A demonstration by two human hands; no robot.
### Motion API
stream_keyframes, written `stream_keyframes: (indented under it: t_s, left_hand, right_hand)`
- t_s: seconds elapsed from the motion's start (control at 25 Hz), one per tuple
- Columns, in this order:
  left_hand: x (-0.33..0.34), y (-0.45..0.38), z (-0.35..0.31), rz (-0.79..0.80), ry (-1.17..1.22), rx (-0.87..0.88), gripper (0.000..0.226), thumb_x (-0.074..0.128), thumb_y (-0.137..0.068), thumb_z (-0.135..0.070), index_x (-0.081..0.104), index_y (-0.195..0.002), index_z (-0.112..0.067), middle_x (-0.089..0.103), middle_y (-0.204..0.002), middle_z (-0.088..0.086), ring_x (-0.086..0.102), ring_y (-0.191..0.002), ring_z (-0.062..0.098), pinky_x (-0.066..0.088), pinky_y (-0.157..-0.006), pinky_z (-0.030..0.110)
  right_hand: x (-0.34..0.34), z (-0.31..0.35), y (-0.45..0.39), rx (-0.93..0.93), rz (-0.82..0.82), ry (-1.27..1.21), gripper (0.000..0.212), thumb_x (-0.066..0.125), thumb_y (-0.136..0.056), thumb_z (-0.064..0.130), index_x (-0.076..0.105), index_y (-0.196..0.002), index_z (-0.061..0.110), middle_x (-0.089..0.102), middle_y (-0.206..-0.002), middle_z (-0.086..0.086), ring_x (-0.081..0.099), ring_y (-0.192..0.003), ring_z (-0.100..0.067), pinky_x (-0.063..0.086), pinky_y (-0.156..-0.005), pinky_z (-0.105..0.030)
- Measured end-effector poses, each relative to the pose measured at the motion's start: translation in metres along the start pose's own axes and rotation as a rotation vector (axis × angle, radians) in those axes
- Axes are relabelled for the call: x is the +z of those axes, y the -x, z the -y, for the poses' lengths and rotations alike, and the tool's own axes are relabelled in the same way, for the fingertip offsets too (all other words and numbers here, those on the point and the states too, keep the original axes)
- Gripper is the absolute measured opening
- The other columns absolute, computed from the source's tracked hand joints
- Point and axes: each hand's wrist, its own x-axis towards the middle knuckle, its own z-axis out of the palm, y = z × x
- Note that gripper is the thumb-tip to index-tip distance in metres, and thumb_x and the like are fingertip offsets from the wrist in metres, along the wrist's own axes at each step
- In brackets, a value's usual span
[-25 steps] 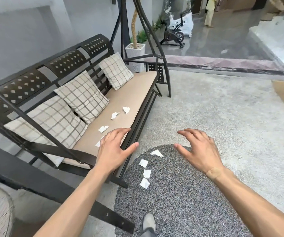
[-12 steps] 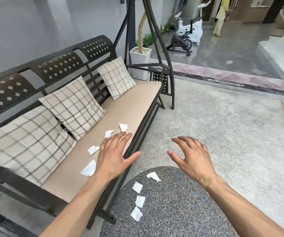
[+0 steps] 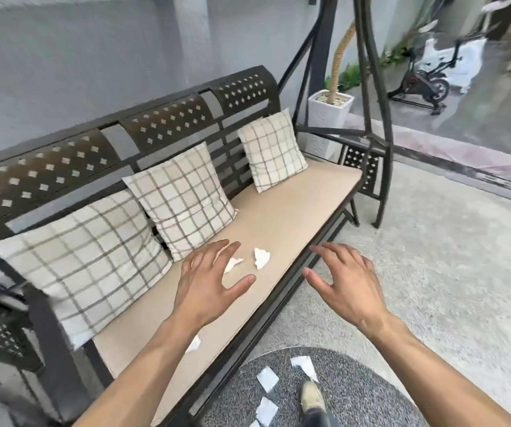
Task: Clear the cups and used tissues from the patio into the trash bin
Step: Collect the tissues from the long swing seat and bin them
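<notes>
Crumpled white tissues lie on the tan seat cushion (image 3: 294,211) of the swing bench. One tissue (image 3: 261,257) sits just right of my left fingertips; a second tissue (image 3: 232,264) is partly under my fingers; a third tissue (image 3: 193,344) peeks out beside my left forearm. My left hand (image 3: 209,280) hovers over the cushion, fingers spread, holding nothing. Over the bench's front edge, my right hand (image 3: 345,280) is open and empty too. Several more tissues (image 3: 267,378) lie on the round grey rug (image 3: 355,396) near my shoe. No cup or trash bin is in view.
Three checked pillows (image 3: 186,198) lean against the dark metal backrest (image 3: 167,121). The swing frame's legs (image 3: 380,167) stand at the bench's right end, with a white planter (image 3: 329,118) behind. An exercise bike (image 3: 426,84) stands far right on the glossy floor. Pale concrete (image 3: 448,272) spreads right.
I have stepped closer to the bench. My left hand has moved forward over the cushion up to the two far tissues, and my right hand followed to the bench's front edge.
</notes>
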Motion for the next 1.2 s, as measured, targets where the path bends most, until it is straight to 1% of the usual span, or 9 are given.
stream_keyframes:
  t_s: [0.2,0.32,0.48,0.64,0.76,0.92,1.08,1.2]
  left_hand:
    - [0.014,-0.045,-0.005,-0.082,-0.069,-0.202,0.068,0.039,-0.083,-0.076,0.041,-0.139,-0.037,0.044,-0.143,-0.012,0.037,-0.132,0.012,0.023,-0.113,0.040]
    - [0.019,-0.057,-0.008,-0.116,-0.098,-0.345,0.070,0.036,-0.082,-0.077,0.040,-0.140,-0.037,0.045,-0.144,-0.010,0.037,-0.134,0.013,0.024,-0.113,0.043]
    - [0.015,-0.050,-0.002,-0.141,-0.154,-0.526,0.072,0.037,-0.081,-0.076,0.043,-0.139,-0.034,0.046,-0.144,-0.009,0.039,-0.133,0.015,0.025,-0.113,0.043]
    - [0.012,-0.024,0.014,-0.157,-0.202,-0.668,0.068,0.047,-0.083,-0.070,0.043,-0.140,-0.033,0.047,-0.142,-0.008,0.040,-0.132,0.016,0.023,-0.113,0.040]
    - [0.019,0.003,0.035,-0.148,-0.211,-0.766,0.066,0.052,-0.085,-0.066,0.044,-0.140,-0.031,0.048,-0.142,-0.007,0.041,-0.132,0.018,0.022,-0.111,0.039]
    - [0.038,0.033,0.072,-0.126,-0.196,-0.853,0.066,0.051,-0.085,-0.066,0.044,-0.140,-0.030,0.047,-0.143,-0.006,0.040,-0.133,0.016,0.023,-0.111,0.037]
    - [0.068,0.045,0.111,-0.072,-0.162,-0.883,0.066,0.052,-0.085,-0.066,0.044,-0.140,-0.031,0.047,-0.142,-0.005,0.041,-0.132,0.018,0.027,-0.109,0.040]
    - [0.100,0.048,0.136,-0.036,-0.111,-0.911,0.066,0.055,-0.084,-0.064,0.044,-0.140,-0.031,0.047,-0.143,-0.005,0.041,-0.132,0.018,0.026,-0.110,0.041]
  right_hand:
    - [0.017,-0.030,-0.097,-0.195,0.096,-0.049,0.055,0.034,-0.088,0.067,0.044,-0.133,0.038,0.048,-0.138,0.009,0.037,-0.130,-0.015,0.033,-0.103,-0.046]
    - [0.027,-0.037,-0.143,-0.324,0.138,-0.072,0.054,0.035,-0.088,0.066,0.047,-0.132,0.036,0.050,-0.136,0.008,0.040,-0.129,-0.017,0.034,-0.100,-0.044]
    - [0.055,-0.023,-0.183,-0.465,0.212,-0.120,0.051,0.043,-0.088,0.062,0.050,-0.130,0.033,0.052,-0.135,0.006,0.042,-0.127,-0.019,0.036,-0.098,-0.043]
    - [0.095,0.005,-0.202,-0.573,0.311,-0.163,0.052,0.042,-0.088,0.061,0.050,-0.130,0.033,0.052,-0.134,0.005,0.043,-0.125,-0.020,0.037,-0.097,-0.044]
    - [0.128,0.030,-0.207,-0.596,0.386,-0.188,0.052,0.042,-0.088,0.061,0.050,-0.130,0.033,0.052,-0.135,0.004,0.043,-0.125,-0.021,0.037,-0.096,-0.044]
    - [0.170,0.064,-0.203,-0.636,0.458,-0.184,0.051,0.044,-0.088,0.060,0.050,-0.131,0.032,0.052,-0.135,0.003,0.045,-0.123,-0.023,0.039,-0.094,-0.044]
    - [0.209,0.081,-0.202,-0.627,0.474,-0.160,0.049,0.047,-0.088,0.057,0.051,-0.130,0.031,0.052,-0.134,0.003,0.046,-0.122,-0.024,0.039,-0.094,-0.044]
    - [0.244,0.077,-0.208,-0.600,0.489,-0.136,0.050,0.050,-0.088,0.055,0.051,-0.131,0.031,0.052,-0.134,0.003,0.047,-0.121,-0.026,0.041,-0.094,-0.046]
